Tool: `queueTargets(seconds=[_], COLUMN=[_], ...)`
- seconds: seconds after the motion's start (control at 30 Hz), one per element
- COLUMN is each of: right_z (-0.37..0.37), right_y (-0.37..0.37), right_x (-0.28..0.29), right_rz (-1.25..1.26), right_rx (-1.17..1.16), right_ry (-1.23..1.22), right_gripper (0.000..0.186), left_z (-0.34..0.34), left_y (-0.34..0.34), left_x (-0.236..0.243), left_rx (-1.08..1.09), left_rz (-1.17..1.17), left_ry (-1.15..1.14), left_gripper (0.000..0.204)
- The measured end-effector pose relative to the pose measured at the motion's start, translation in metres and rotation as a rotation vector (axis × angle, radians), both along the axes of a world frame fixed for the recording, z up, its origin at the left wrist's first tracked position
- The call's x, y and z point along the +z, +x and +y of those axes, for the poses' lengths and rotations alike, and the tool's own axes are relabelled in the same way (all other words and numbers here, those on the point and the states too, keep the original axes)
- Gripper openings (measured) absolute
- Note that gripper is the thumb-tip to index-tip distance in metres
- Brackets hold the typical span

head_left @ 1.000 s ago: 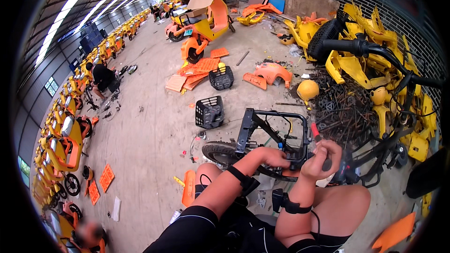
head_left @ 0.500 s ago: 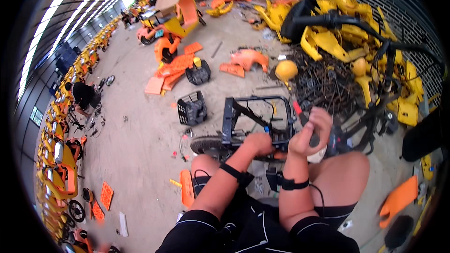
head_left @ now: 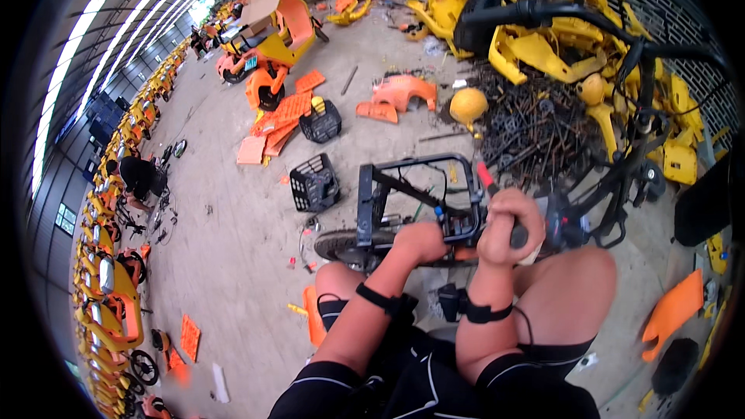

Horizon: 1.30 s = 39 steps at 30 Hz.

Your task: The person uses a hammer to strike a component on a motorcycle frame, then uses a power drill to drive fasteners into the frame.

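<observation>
Right hand [head_left: 512,225], right of centre: fingers curled tight round a red-tipped tool [head_left: 485,174], tip pointing up. Left hand [head_left: 423,242] is at the lower edge of the black frame [head_left: 366,209], mid-frame; fingers hidden, can't tell if it's gripping. Wheel [head_left: 334,244] sits at the frame's lower left.

Clutter close in: orange panel [head_left: 313,314] beside the left knee, another orange piece [head_left: 673,314] lower right. Black handlebar [head_left: 535,12] juts across upper right, crowding that side. Past the frame: black basket [head_left: 314,186] centre-left, round yellow part [head_left: 469,106], heap of dark rods [head_left: 535,128], yellow body panels [head_left: 535,54] piled behind.

Farther: stacked orange panels [head_left: 283,112], yellow-orange scooter [head_left: 291,43] upper left; small plate [head_left: 250,63] on it, lettering too small to read. Co-worker in black [head_left: 138,178] at left, near the scooter row [head_left: 116,279].
</observation>
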State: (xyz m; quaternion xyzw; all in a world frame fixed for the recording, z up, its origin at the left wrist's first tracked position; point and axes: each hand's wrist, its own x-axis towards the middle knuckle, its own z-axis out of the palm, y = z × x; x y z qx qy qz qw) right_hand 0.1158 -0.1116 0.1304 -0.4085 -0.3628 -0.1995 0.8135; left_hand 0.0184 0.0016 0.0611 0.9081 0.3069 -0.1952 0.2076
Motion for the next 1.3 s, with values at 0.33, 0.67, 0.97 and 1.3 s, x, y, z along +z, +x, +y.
queueTargets(seconds=[0.33, 0.67, 0.97, 1.3], right_z=[0.006, 0.002, 0.007, 0.023], right_y=[-0.003, -0.010, -0.017, -0.004], right_x=[0.006, 0.017, 0.010, 0.010], right_rz=[0.138, 0.196, 0.210, 0.207], right_rx=[-0.052, -0.022, 0.053, -0.279], right_ry=[0.059, 0.052, 0.151, 0.348], right_gripper=[0.005, 0.018, 0.014, 0.008], left_z=[-0.007, -0.009, -0.011, -0.019], left_y=[0.004, 0.007, 0.001, 0.002], left_x=[0.008, -0.006, -0.003, 0.005], left_rx=[0.030, 0.041, 0.048, 0.088], left_rz=[0.016, 0.061, 0.046, 0.026], left_ry=[0.023, 0.079, 0.088, 0.110], left_gripper=[0.041, 0.040, 0.042, 0.039])
